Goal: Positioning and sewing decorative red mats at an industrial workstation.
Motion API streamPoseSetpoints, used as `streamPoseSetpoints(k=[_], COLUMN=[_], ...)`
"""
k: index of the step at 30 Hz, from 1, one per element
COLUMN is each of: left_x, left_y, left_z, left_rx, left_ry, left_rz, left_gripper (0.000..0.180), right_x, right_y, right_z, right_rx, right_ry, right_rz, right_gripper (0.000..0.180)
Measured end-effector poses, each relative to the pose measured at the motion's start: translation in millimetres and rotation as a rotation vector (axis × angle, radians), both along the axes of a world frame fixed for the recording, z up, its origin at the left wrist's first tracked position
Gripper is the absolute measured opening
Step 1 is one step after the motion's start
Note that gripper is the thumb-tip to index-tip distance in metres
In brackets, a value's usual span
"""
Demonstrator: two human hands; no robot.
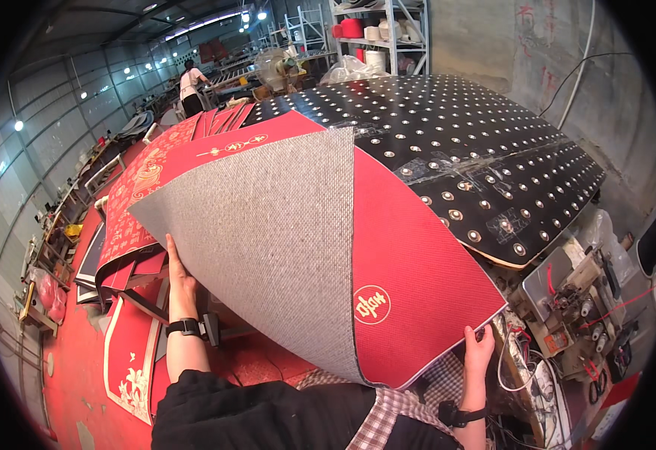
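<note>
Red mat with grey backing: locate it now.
In the head view, the red mat spans the centre, below and left of the black studded table, between the left hand at its grey backing and the right hand holding it.

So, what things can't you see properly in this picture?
All in the head view:
1. Part of the red mat: hidden under the gray woven layer.
2. Whatever the far worker is handling: too small to tell.
3. The black thing at far right: cut off by the picture's dark edge.
</note>
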State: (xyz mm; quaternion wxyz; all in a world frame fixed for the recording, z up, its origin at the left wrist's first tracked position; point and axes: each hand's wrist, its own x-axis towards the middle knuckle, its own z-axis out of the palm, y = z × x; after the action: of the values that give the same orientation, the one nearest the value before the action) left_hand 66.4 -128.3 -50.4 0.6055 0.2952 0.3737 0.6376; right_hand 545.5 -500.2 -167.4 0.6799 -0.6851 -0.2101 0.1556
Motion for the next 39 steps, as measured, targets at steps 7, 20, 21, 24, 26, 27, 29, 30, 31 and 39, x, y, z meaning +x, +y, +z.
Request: streamPoseSetpoints(k=[7, 20, 21, 24, 26, 27, 29, 30, 31, 39], left_x=[-7.9, -4.2, -5.3, -3.2, -3.7, -4.4, -2.2, -1.2, 0.8, 7.5], left_y=[6.9, 4.8, 4.8, 4.0, 3.4, 3.2, 4.8, 5.2, 1.5, 10.4], left_z=[-7.6, -6.9, -7.6, -7.6, -6.1, -5.7, -7.4, -8.5, -4.6, 7.1], left_rx=[0.001, 0.01, 0.008, 0.022, 0.009, 0.009, 0.014, 0.012, 0.009, 0.119], left_ry=[-0.008, -0.006, -0.006, -0.009, -0.013, -0.013, 0.001, 0.0, -0.004, -0.027], left_rz=[-0.008, 0.014, 0.019, 0.024, 0.021, 0.024, 0.03, 0.03, 0.027, 0.016], left_gripper=[0.085, 0.082, 0.082, 0.08, 0.08, 0.08, 0.079, 0.079, 0.078, 0.07], right_x=[-6.6, -10.4, -10.9, -11.5, -9.8, -9.2, -10.1, -10.4, -10.5, -12.2], right_y=[0.4, -1.2, -1.5, -1.8, -2.3, -2.5, -2.7, -3.0, -2.8, -3.3], right_z=[4.9, 0.4, 1.9, 5.2, 2.0, 1.0, 3.8, 4.7, 4.7, 41.5], right_rx=[-0.036, -0.029, -0.036, -0.046, -0.049, -0.053, -0.05, -0.046, -0.046, -0.02], right_ry=[-0.081, -0.115, -0.112, -0.113, -0.116, -0.118, -0.123, -0.128, -0.127, -0.328], right_rz=[-0.024, 0.012, 0.019, 0.033, 0.028, 0.022, 0.025, 0.029, 0.032, -0.049], right_gripper=[0.015, 0.034, 0.036, 0.037, 0.037, 0.038, 0.038, 0.037, 0.037, 0.024])
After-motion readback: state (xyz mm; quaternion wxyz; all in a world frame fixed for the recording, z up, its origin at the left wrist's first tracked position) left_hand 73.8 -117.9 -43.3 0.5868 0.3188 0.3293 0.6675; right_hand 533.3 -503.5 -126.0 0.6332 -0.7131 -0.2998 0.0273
